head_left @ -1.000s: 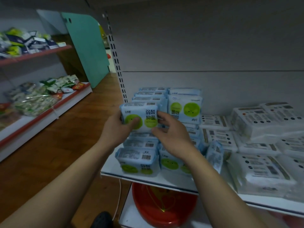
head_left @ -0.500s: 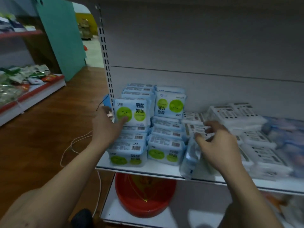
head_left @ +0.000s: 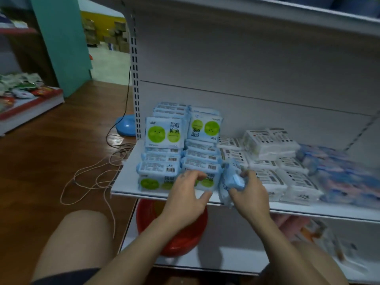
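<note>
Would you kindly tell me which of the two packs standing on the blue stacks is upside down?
The right-hand standing pack: its characters read inverted, while the left-hand standing pack beside it reads the right way up.

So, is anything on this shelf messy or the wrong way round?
Yes. The pack standing atop the second stack is upside down: its writing is flipped, unlike the upright pack beside it. And the right hand grips a loose pack, scrunched and tilted at the front edge of the shelf.
</note>
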`<state>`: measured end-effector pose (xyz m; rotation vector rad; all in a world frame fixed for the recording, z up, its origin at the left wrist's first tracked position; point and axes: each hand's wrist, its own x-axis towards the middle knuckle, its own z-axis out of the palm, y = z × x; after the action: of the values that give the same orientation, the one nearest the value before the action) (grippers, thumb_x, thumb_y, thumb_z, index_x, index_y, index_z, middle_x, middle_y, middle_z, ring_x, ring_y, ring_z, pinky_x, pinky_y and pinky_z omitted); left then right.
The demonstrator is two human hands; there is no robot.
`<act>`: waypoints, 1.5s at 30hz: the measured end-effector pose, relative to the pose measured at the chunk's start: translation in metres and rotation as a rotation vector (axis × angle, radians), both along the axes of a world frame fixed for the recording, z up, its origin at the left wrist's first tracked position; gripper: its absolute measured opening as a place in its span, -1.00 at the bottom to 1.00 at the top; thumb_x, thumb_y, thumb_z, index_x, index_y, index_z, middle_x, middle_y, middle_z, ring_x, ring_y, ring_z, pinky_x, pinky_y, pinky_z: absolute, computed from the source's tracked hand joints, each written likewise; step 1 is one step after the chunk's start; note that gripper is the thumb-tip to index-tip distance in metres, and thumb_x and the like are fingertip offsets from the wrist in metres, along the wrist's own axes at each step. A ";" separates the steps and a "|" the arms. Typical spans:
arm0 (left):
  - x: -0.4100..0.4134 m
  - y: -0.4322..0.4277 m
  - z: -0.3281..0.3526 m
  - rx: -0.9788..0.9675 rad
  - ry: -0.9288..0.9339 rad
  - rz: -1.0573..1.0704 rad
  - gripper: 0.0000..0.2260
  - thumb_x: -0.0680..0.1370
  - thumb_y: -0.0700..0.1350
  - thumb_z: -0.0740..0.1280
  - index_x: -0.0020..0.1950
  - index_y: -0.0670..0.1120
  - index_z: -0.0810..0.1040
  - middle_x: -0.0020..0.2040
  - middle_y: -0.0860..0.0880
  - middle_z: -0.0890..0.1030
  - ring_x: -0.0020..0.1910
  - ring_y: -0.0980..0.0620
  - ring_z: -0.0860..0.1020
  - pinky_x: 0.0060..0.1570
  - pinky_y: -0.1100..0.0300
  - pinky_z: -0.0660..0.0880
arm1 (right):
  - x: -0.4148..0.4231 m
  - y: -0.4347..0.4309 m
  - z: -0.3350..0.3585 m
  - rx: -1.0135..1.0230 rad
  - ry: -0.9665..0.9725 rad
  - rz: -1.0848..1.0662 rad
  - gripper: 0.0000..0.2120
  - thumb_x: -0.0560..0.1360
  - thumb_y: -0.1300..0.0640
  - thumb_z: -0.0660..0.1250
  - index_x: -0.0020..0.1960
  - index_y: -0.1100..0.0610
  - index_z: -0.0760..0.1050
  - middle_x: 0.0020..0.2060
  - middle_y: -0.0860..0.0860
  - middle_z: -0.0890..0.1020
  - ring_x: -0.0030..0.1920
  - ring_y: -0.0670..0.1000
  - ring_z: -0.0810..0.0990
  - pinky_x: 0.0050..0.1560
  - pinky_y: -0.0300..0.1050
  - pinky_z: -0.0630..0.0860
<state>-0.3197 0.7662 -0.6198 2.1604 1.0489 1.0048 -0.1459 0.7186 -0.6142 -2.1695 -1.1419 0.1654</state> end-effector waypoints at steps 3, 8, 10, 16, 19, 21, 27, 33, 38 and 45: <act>-0.001 -0.004 -0.008 -0.016 0.020 -0.034 -0.66 0.49 0.00 0.42 0.24 0.03 0.46 0.13 0.10 0.49 0.06 0.12 0.45 0.10 0.22 0.39 | 0.008 -0.014 0.012 0.167 0.154 -0.106 -0.65 0.31 0.14 0.45 0.00 -0.04 0.38 -0.12 0.02 0.62 -0.16 0.11 0.61 -0.12 0.00 0.55; 0.009 -0.019 0.003 0.146 0.007 -0.130 -0.46 0.46 0.12 0.39 0.41 0.07 0.36 0.37 0.08 0.35 0.36 0.10 0.26 0.35 0.27 0.21 | 0.005 -0.027 0.048 0.445 0.571 -0.087 -0.70 0.38 0.35 0.36 -0.07 -0.01 0.41 -0.13 0.10 0.60 -0.24 0.12 0.64 -0.35 -0.03 0.59; 0.015 -0.025 0.012 0.136 0.011 -0.182 -0.38 0.45 0.14 0.41 0.46 0.10 0.29 0.44 0.09 0.26 0.42 0.12 0.18 0.40 0.28 0.14 | -0.013 -0.025 0.059 0.474 0.597 0.004 -0.68 0.38 0.40 0.35 -0.06 0.01 0.43 -0.15 0.12 0.60 -0.24 0.11 0.64 -0.35 -0.05 0.58; 0.004 -0.004 0.035 -0.030 -0.234 0.080 -0.41 0.36 -0.07 0.52 0.27 0.06 0.28 0.20 0.04 0.44 0.16 0.03 0.49 0.13 0.10 0.47 | -0.072 -0.001 0.072 0.486 0.434 0.325 -0.60 0.33 0.36 0.44 0.03 -0.01 0.45 -0.26 -0.06 0.62 -0.35 -0.17 0.57 -0.27 -0.21 0.55; -0.019 0.019 0.042 -0.101 -0.295 0.167 -0.53 0.41 -0.10 0.51 0.17 0.07 0.31 0.05 0.05 0.56 0.00 0.07 0.57 -0.13 0.38 0.46 | -0.093 0.018 0.075 0.387 0.517 0.531 -0.59 0.34 0.25 0.47 0.11 -0.06 0.50 -0.19 -0.09 0.61 -0.24 -0.18 0.59 -0.14 -0.27 0.55; -0.038 0.038 0.049 -0.264 -0.436 0.121 -0.57 0.40 -0.13 0.54 0.15 0.06 0.43 0.02 0.05 0.64 -0.01 0.06 0.63 -0.05 0.30 0.54 | -0.094 0.031 0.076 0.403 0.499 0.583 -0.59 0.34 0.13 0.41 0.17 -0.09 0.52 -0.08 -0.09 0.62 -0.07 -0.16 0.60 0.01 -0.30 0.52; -0.089 0.090 0.063 -0.590 -0.629 -0.012 -0.59 0.35 -0.15 0.46 0.19 -0.08 0.54 0.05 -0.09 0.70 0.02 -0.10 0.67 -0.03 0.08 0.63 | -0.058 0.069 0.067 0.410 0.343 0.428 -0.57 0.44 0.14 0.45 0.24 -0.12 0.44 0.08 -0.20 0.56 0.05 -0.25 0.52 -0.02 -0.42 0.44; -0.089 0.112 0.047 -0.616 -0.563 -0.062 -0.62 0.45 -0.08 0.38 0.26 -0.11 0.51 0.11 -0.10 0.67 0.07 -0.09 0.66 0.04 0.03 0.61 | -0.064 0.098 0.031 0.310 0.418 0.525 -0.62 0.41 0.08 0.49 0.19 -0.07 0.50 -0.10 -0.14 0.64 -0.09 -0.20 0.60 -0.08 -0.30 0.50; -0.084 0.133 0.042 -0.412 -0.286 0.112 -0.70 0.40 0.10 0.41 0.11 0.09 0.58 0.04 0.07 0.68 0.03 0.11 0.64 0.01 0.16 0.58 | -0.067 0.121 0.027 0.364 0.391 0.495 -0.68 0.48 0.14 0.43 0.12 -0.16 0.44 -0.10 -0.23 0.59 -0.12 -0.27 0.55 -0.12 -0.42 0.50; -0.073 0.144 0.029 -0.269 -0.253 0.367 -0.67 0.40 -0.02 0.53 0.05 0.00 0.47 -0.05 0.12 0.60 -0.17 0.30 0.56 -0.25 0.35 0.44 | -0.069 0.130 0.013 0.316 0.388 0.449 -0.74 0.46 0.09 0.45 0.06 -0.13 0.45 -0.21 -0.17 0.58 -0.20 -0.29 0.53 -0.25 -0.49 0.44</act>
<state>-0.3927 0.9097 -0.5910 1.6122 1.3941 1.1849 -0.2146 0.8486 -0.6008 -1.5009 -1.3028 0.5392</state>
